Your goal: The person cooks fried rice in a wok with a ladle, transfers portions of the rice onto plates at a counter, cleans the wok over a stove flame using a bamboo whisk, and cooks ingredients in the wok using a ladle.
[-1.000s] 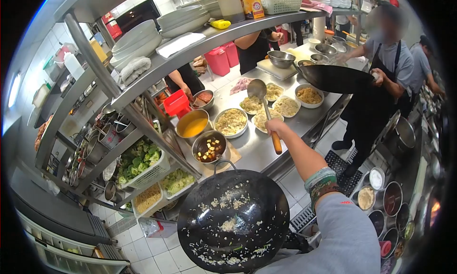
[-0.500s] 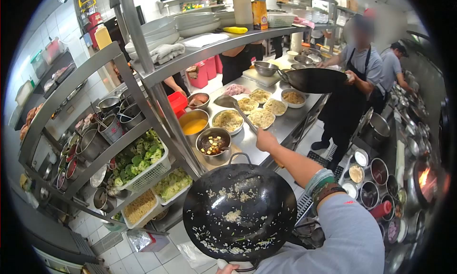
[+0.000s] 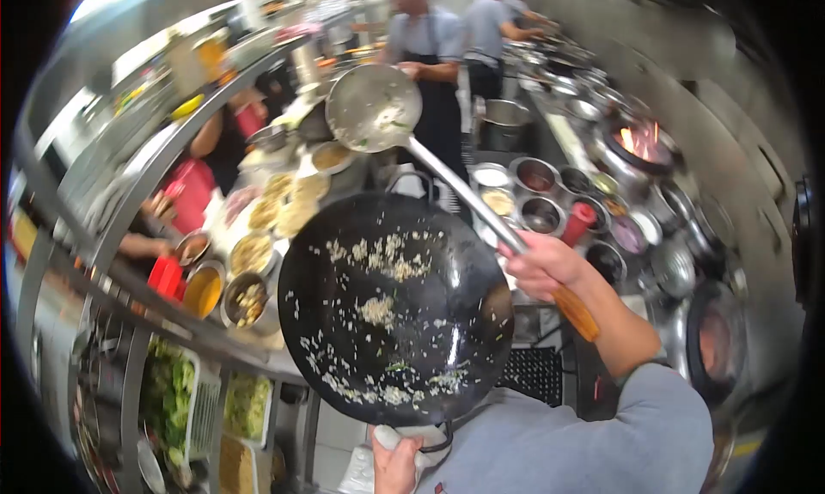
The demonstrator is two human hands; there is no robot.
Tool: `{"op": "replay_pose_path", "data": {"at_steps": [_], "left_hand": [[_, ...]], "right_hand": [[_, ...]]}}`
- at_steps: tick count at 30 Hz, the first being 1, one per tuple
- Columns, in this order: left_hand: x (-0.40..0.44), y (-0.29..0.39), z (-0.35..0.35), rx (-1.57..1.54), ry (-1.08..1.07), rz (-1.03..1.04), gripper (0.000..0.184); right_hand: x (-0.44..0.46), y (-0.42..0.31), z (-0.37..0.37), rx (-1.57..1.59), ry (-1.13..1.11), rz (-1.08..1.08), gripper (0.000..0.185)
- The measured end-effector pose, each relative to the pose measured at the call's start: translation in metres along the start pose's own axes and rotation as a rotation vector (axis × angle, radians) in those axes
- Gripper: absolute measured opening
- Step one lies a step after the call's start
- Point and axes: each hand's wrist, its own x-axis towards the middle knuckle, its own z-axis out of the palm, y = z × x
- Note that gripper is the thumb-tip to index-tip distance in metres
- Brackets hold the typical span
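A black wok [image 3: 434,309] fills the middle of the view, with rice grains and small green bits stuck across its inside. My left hand [image 3: 394,466] grips its near handle through a white cloth [image 3: 418,436]. My right hand [image 3: 547,266] is closed around the metal shaft of a long ladle [image 3: 468,192], just above its wooden end. The ladle's round bowl is raised beyond the wok's far rim, with a few pale and green scraps in it.
Bowls of rice [image 3: 251,253] and a pot of orange liquid [image 3: 204,289] stand on the left counter. Broccoli [image 3: 168,399] fills a crate below. Seasoning pots [image 3: 534,174] and a flaming burner [image 3: 640,142] are to the right. A co-worker in a dark apron [image 3: 438,116] stands ahead.
My view has swung right, toward the stoves, with the wok moving along. The ladle has shifted from over the counter to in front of the co-worker, and its bowl looks larger and nearer.
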Motion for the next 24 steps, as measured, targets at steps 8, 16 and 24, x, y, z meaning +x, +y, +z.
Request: {"op": "replay_pose_path", "data": {"at_steps": [8,16,24], "left_hand": [[0.055,0.105,-0.018,0.092,-0.650,-0.381,0.044],[0.180,0.039,0.100,0.284,-1.248,-1.003,0.029],[0.152,-0.115,0.251,0.448,-1.442,-1.096,0.022]], "right_hand": [[-0.181,0.077,0.222,-0.098,0.844,-0.376,0.047],[-0.101,0.220,0.319,0.052,1.749,-0.528,0.022],[-0.075,0.257,0.215,0.255,1.869,-0.988,0.020]]}}
